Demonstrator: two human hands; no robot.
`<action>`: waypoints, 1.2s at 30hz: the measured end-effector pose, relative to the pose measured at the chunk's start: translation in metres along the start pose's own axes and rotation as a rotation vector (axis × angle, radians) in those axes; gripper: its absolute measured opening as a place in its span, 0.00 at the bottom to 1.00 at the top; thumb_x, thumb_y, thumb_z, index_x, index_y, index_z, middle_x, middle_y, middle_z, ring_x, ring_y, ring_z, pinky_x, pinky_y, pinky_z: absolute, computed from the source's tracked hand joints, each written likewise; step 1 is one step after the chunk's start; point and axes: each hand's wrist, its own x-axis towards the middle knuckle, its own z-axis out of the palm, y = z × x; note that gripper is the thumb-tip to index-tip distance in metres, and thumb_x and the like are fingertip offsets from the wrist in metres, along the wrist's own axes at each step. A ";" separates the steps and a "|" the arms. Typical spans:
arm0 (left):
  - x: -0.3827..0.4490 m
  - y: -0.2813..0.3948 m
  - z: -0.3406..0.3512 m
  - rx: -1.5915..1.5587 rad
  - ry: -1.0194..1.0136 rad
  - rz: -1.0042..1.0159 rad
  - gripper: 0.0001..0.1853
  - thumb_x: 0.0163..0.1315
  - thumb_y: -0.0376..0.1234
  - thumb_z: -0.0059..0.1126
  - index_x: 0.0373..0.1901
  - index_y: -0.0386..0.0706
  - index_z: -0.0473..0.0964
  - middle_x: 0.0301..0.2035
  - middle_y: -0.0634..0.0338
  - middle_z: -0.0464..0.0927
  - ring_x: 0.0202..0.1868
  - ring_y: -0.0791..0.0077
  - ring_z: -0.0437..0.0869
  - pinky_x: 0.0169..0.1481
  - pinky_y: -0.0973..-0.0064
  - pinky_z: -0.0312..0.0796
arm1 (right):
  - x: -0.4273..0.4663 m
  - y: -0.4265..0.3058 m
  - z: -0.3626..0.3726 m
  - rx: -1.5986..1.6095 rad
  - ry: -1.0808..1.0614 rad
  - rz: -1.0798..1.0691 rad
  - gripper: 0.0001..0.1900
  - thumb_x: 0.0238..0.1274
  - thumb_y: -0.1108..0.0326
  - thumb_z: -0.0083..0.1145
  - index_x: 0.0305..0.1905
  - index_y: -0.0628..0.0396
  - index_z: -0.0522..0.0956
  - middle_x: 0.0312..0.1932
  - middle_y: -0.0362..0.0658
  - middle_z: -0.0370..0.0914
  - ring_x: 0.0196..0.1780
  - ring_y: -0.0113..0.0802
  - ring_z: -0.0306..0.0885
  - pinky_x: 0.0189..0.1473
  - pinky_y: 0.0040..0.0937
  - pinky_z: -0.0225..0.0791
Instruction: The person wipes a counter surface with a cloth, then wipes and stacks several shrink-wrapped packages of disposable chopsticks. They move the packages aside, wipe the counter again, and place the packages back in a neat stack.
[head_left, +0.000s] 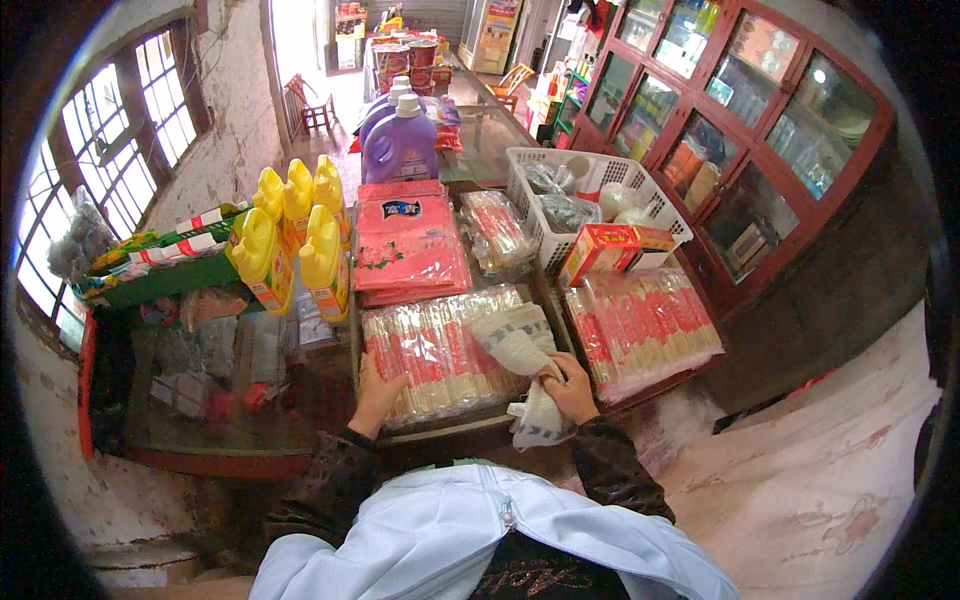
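Note:
A wide plastic-wrapped pack of chopsticks (442, 352), with red bands around the sticks, lies flat in a shallow tray in front of me. My left hand (381, 391) holds its near left corner, the thumb over the top and the fingers along the side. In my right hand (568, 386) is a crumpled whitish cloth (517, 341) with grey-blue marks. Part of the cloth spreads over the pack's right end, and the rest hangs below my fingers at the tray's front edge. My right fingertips are partly hidden by its folds.
Pink plastic packages (409, 247) and a smaller chopstick bundle (496, 225) lie behind. To the right are another chopstick pack (649, 326) and a white plastic basket (555, 255). Yellow jugs (322, 259) stand left on a glass-topped counter (202, 375), purple bottles (409, 142) farther back.

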 end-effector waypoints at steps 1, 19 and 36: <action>-0.002 0.001 0.000 -0.118 -0.005 -0.060 0.39 0.47 0.29 0.68 0.63 0.33 0.62 0.58 0.45 0.69 0.59 0.57 0.73 0.64 0.66 0.65 | 0.000 0.001 0.001 -0.001 0.006 -0.009 0.17 0.50 0.73 0.58 0.48 0.64 0.78 0.50 0.49 0.77 0.53 0.41 0.76 0.56 0.33 0.67; -0.004 0.025 0.001 -0.511 0.102 -0.389 0.34 0.52 0.27 0.66 0.62 0.35 0.62 0.50 0.54 0.75 0.43 0.71 0.78 0.48 0.77 0.72 | 0.002 -0.003 0.000 0.014 0.024 -0.017 0.16 0.50 0.73 0.59 0.47 0.64 0.79 0.50 0.49 0.76 0.53 0.42 0.76 0.55 0.33 0.67; -0.021 0.032 0.016 -0.632 -0.039 -0.416 0.32 0.47 0.19 0.64 0.56 0.37 0.64 0.47 0.55 0.76 0.45 0.67 0.80 0.53 0.69 0.74 | 0.056 -0.024 -0.026 0.181 0.060 0.060 0.17 0.46 0.73 0.58 0.45 0.64 0.79 0.51 0.50 0.78 0.56 0.42 0.75 0.60 0.35 0.66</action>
